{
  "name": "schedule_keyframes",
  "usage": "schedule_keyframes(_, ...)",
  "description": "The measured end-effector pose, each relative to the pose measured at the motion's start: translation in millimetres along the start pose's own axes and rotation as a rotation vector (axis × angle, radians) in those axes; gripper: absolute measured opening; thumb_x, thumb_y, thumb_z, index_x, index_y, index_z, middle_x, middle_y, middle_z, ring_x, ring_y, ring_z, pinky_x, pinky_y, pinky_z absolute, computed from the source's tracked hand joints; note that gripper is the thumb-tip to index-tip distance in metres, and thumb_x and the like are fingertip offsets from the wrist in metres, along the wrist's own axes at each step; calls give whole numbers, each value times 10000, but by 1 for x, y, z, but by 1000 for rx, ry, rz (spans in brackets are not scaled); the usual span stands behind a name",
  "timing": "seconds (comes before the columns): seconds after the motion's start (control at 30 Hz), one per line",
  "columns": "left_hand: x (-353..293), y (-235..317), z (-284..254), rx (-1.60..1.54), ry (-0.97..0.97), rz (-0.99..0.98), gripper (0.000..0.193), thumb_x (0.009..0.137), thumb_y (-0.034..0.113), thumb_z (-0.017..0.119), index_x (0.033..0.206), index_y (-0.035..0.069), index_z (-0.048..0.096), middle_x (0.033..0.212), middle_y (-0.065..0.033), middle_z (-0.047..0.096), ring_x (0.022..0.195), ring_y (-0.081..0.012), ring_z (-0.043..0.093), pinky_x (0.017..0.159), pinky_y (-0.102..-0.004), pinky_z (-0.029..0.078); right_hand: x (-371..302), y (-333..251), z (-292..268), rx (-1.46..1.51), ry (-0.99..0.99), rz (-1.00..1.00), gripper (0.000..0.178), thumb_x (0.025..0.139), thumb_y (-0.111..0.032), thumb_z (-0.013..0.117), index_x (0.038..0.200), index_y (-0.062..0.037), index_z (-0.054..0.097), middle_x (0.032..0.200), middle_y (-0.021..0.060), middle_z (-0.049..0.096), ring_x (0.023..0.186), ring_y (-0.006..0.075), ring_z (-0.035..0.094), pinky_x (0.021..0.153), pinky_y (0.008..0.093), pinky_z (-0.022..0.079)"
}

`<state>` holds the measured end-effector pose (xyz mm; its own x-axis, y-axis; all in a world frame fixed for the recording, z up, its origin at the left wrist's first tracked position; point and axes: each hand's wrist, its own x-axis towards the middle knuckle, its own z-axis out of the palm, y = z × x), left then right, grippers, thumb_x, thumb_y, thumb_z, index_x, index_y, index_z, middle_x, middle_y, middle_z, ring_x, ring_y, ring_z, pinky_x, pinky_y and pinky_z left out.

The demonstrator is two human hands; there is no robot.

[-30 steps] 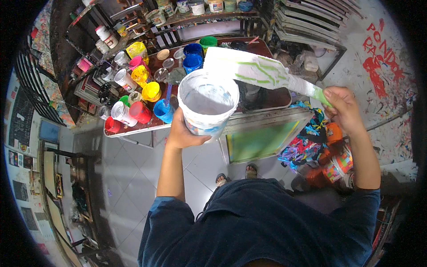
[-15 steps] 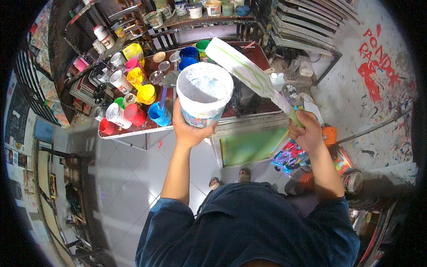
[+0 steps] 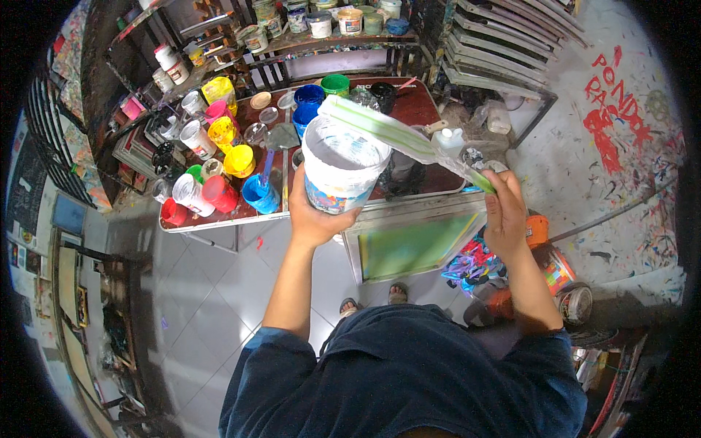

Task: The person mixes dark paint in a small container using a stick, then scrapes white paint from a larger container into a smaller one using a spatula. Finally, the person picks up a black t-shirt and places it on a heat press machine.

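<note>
My left hand [image 3: 315, 217] is wrapped round the lower side of a white plastic bucket [image 3: 337, 181], held up in the air and tilted a little. White paint smears its inner wall; how much lies at the bottom I cannot tell. In my right hand [image 3: 505, 213] is the end of a long, flat green spatula [image 3: 398, 136], thickly coated with white. Its broad blade slants across the bucket's far right rim, seemingly touching it. Beyond the bucket stands a table [image 3: 252, 220] with a dark red top, crowded with paint tubs.
Blue [image 3: 261, 196], red [image 3: 220, 194] and yellow [image 3: 239, 161] paint tubs fill the table's left side. A green-meshed screen frame [image 3: 409, 252] leans against its front. Colourful scraps [image 3: 467, 266] lie lower right. More tubs line a back shelf [image 3: 343, 40]; racked frames [image 3: 500, 58] stand far right.
The spatula has come down and left, from raised above the bucket to its rim. My right hand has moved slightly up and right at its end. The bucket has shifted a little right and down.
</note>
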<state>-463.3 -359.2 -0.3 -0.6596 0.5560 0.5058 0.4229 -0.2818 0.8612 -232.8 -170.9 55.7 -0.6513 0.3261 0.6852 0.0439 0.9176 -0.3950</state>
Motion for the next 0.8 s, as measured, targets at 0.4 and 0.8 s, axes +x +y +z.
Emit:
schedule_keyframes(0.4,8,-10,-17,115,-12,-4,819,468,131,776,1195,-23,431,1061,-116,579,958,-168,560,838,-303,452,-10,-8,7,-576,-400,-254,219,772,-202,580,902,-42,505,705,73,553,558,225,572,470,358,446)
schedule_keyframes(0.8,9,-21,-32,161,5,-66,796,471,108,769,1180,-49,443,1045,-118,578,954,-160,556,835,-300,454,28,-40,-26,-781,-782,-447,133,743,-189,517,765,-59,496,621,47,553,522,187,587,449,337,467)
